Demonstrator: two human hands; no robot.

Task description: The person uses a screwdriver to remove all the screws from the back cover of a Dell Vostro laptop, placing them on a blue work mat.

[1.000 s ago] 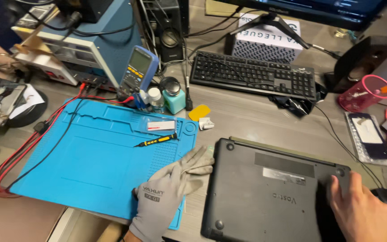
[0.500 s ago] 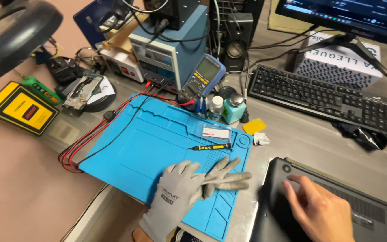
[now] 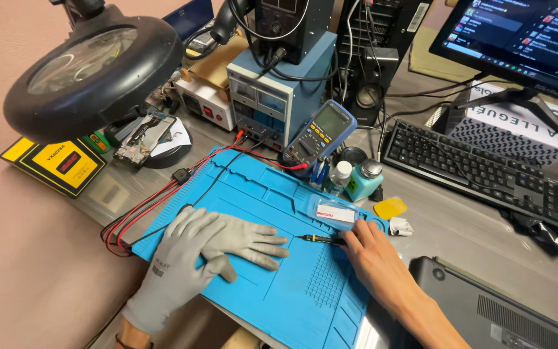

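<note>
Even, bright indoor light; sharp picture

Soft shadows are cast beneath the magnifier lamp point(image 3: 92, 71); faint glare is seen on its lens, and edges are slightly bowed.

Two hands point(image 3: 188, 258) (one gloved), one screwdriver point(image 3: 321, 238), one mat point(image 3: 272, 200).

Your left hand point(image 3: 195, 258), in a grey knit glove, lies flat and spread on the blue silicone work mat point(image 3: 279, 284). Your bare right hand point(image 3: 372, 255) rests on the mat, fingertips touching a small black-and-yellow screwdriver point(image 3: 321, 238). Just beyond lies a clear plastic case point(image 3: 334, 212); a dark grey laptop point(image 3: 498, 310) sits right of the mat.
</note>
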